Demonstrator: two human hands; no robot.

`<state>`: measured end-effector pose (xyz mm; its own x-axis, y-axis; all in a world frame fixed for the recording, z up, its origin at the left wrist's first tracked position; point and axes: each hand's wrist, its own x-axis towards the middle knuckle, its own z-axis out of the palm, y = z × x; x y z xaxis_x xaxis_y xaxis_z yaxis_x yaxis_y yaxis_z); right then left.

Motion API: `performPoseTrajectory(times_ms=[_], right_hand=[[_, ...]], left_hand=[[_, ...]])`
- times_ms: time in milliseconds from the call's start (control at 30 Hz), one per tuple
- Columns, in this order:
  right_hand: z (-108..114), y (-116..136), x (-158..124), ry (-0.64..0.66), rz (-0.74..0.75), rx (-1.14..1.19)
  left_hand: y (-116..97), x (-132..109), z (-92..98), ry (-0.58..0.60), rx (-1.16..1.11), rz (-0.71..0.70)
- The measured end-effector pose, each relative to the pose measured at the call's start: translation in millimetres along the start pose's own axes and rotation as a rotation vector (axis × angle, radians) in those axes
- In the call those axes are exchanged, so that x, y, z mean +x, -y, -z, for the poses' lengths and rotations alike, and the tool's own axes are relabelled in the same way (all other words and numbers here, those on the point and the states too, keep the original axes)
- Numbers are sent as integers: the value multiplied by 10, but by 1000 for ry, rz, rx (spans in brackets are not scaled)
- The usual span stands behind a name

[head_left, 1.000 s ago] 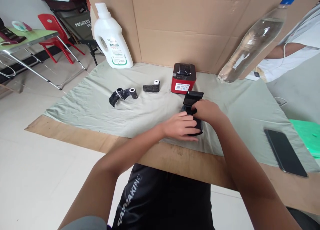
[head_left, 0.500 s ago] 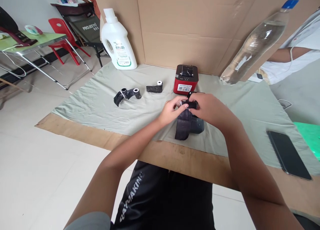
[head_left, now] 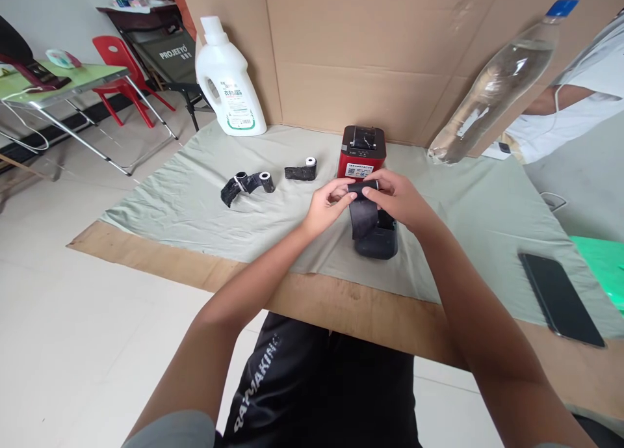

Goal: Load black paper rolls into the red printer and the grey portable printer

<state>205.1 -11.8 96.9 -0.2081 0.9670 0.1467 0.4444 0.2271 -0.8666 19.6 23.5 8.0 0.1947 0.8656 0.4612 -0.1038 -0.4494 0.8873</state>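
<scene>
Between my left hand (head_left: 327, 207) and my right hand (head_left: 397, 197) is a black ribbon roll (head_left: 361, 188), held level by its two ends, fingers and thumbs closed on it. A strip of its black film (head_left: 363, 219) hangs down toward me. Behind and below the strip lies a dark rounded device (head_left: 377, 246), partly covered by the film. Just beyond my hands stands a red and black printer (head_left: 361, 152) with a white label on its front. Off to the left, loose black ribbon rolls (head_left: 253, 183) and a shorter piece on a white core (head_left: 302, 171) rest on the cloth.
A white detergent bottle (head_left: 233, 87) stands at the back left by the cardboard wall (head_left: 341, 58). At the right, a clear bottle of liquid (head_left: 497, 87) leans there. A black phone (head_left: 560, 298) lies near the front right edge. Another person's arm (head_left: 556, 103) shows beyond.
Both hands have moved slightly away from me and up with the ribbon roll. Its hanging film has risen and now uncovers more of the dark device below.
</scene>
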Motion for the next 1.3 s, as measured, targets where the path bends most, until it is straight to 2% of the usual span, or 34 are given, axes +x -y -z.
performPoseTrajectory(times_ms=[67,200,333,500,633,767,1033,1100,1167,1233,1300], right_hand=[[-14,-24,12,-23,-28,62],[-38,-87,39,-11,51,150],[-67,-130,61,-86,-37,186],[-68,-111,58,-37,26,250],[-75,-122,67,-77,-63,240],[-127,-152,73,-71,21,287],[-342,-176,62,-92,1,310],[-424,-203,62,-117,-6,311],[-538,-225,34,-238,9,272],[-700,-230,-47,-374,81,186],[-908,-215,-189,-389,208,88]], left_hand=[[14,8,1,-16,-28,-23],[32,19,1,-7,-86,-1],[33,24,8,-22,-81,-30],[28,20,14,35,-95,-6],[6,1,11,0,-15,-43],[-37,-3,17,17,-6,18],[-86,42,50,-106,100,-35],[-128,80,100,-101,173,-61],[-205,131,215,-65,300,-72],[-302,178,408,-5,491,-52],[-389,203,651,47,739,4]])
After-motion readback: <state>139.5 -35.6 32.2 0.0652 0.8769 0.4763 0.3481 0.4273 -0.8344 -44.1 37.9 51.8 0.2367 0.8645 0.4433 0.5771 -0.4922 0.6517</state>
